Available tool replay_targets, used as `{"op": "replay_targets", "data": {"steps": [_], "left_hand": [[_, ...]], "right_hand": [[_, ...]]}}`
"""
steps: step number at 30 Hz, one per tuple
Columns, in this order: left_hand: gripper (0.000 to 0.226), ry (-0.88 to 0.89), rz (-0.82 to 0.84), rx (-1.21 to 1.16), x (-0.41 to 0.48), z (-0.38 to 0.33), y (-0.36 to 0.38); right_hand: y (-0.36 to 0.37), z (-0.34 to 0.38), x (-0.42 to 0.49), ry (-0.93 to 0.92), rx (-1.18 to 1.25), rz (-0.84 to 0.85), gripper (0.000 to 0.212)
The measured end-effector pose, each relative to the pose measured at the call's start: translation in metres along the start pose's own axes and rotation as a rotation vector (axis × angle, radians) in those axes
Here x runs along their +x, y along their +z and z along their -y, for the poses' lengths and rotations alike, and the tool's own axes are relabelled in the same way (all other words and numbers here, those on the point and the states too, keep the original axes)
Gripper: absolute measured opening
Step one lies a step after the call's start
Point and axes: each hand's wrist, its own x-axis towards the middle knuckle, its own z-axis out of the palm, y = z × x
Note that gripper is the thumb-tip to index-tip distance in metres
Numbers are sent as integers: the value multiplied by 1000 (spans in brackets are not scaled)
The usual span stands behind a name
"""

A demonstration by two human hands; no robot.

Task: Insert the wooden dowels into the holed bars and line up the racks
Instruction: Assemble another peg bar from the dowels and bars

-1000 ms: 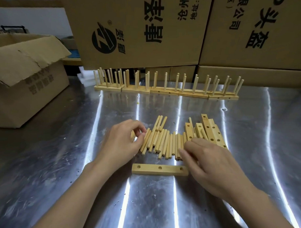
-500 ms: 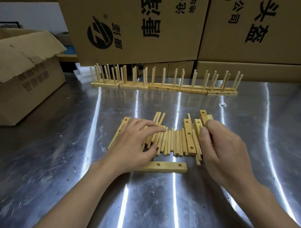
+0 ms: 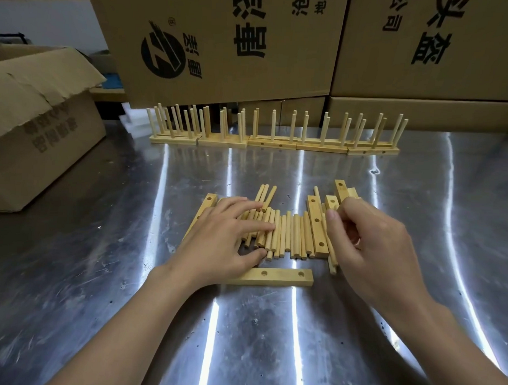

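Observation:
Loose wooden dowels (image 3: 288, 234) lie side by side in a pile at the middle of the steel table (image 3: 256, 336). My left hand (image 3: 225, 237) rests flat on the pile's left part with its fingers stretched out, covering most of a slanted holed bar (image 3: 208, 203). One holed bar (image 3: 281, 276) lies crosswise just in front of the pile. Another holed bar (image 3: 316, 226) lies among the dowels, with more bars (image 3: 341, 188) behind it. My right hand (image 3: 363, 242) is curled over the pile's right edge, thumb and fingers pinching a dowel (image 3: 333, 265) that sticks out below it.
A row of finished racks (image 3: 274, 142) with upright dowels stands along the back of the table. Large printed cartons (image 3: 223, 47) rise right behind them. An open cardboard box (image 3: 41, 139) sits at the left edge.
My left hand went from a pinch at the pile's left end to lying flat on the dowels. My right hand moved from the pile's front to the bars on the right and curled.

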Motion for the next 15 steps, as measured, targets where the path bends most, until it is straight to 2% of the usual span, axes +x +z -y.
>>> {"op": "replay_targets", "data": {"steps": [4, 8, 9, 11, 13, 15], "left_hand": [[31, 107, -119, -5, 0, -4, -5], [18, 179, -408, -98, 2, -18, -10], [16, 142, -491, -201, 2, -23, -12], [13, -7, -580, -574, 2, -31, -17], [14, -129, -557, -1007, 3, -38, -23], [16, -201, -489, -1297, 1, -44, -25]], "right_hand": [[1, -2, 0, -15, 16, -1, 35], [3, -3, -2, -24, 43, 5, 33], [5, -3, -2, -25, 49, 10, 33], [7, -3, -3, -21, 76, 48, 31], [9, -2, -4, 3, 127, 163, 25], [12, 2, -6, 58, 281, 305, 27]]}}
